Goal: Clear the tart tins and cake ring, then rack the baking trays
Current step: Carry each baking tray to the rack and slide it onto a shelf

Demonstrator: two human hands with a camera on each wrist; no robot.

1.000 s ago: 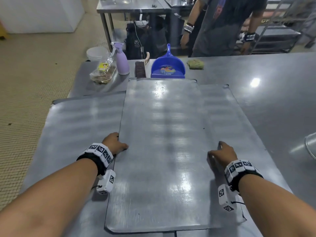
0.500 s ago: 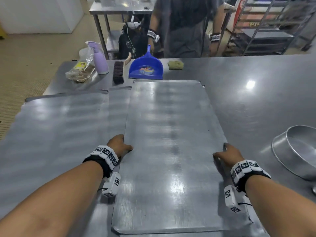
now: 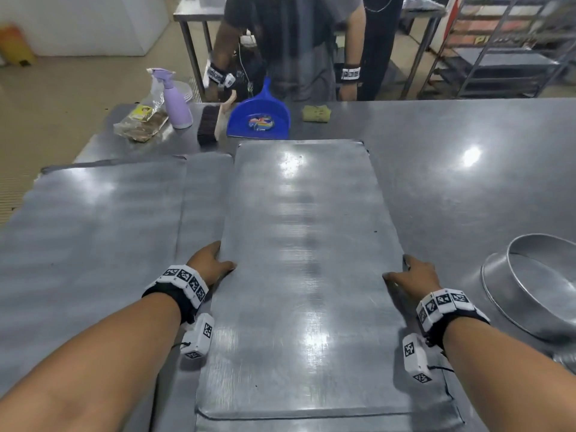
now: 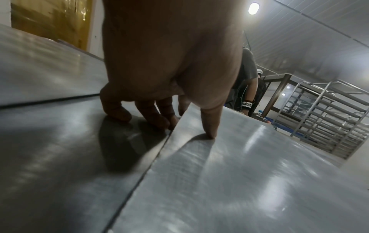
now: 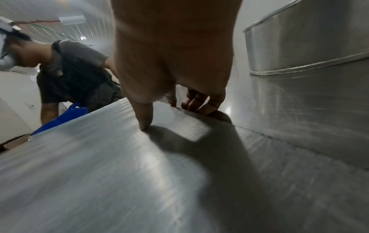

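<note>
A long flat metal baking tray [image 3: 305, 275] [image 4: 249, 181] [image 5: 89, 173] lies lengthwise in front of me, partly over other trays [image 3: 103, 219] on the steel table. My left hand [image 3: 210, 263] [image 4: 179, 119] grips its left edge, thumb on top and fingers curled under the rim. My right hand [image 3: 408, 275] [image 5: 165, 110] grips the right edge the same way. A round metal cake ring [image 3: 542, 285] [image 5: 309, 41] stands on the table just right of my right hand.
At the table's far side lie a blue dustpan [image 3: 260, 115], a brush [image 3: 207, 126], a purple spray bottle [image 3: 176, 99], a bagged item [image 3: 140, 121] and a green cloth [image 3: 315, 113]. Another person [image 3: 296, 45] stands behind them. A tray rack [image 3: 511, 51] [image 4: 327, 119] stands far right.
The gripped tray has slid to the right across the trays beneath, uncovering more of them on the left. The cake ring has come into view at the right. The other person has stepped left.
</note>
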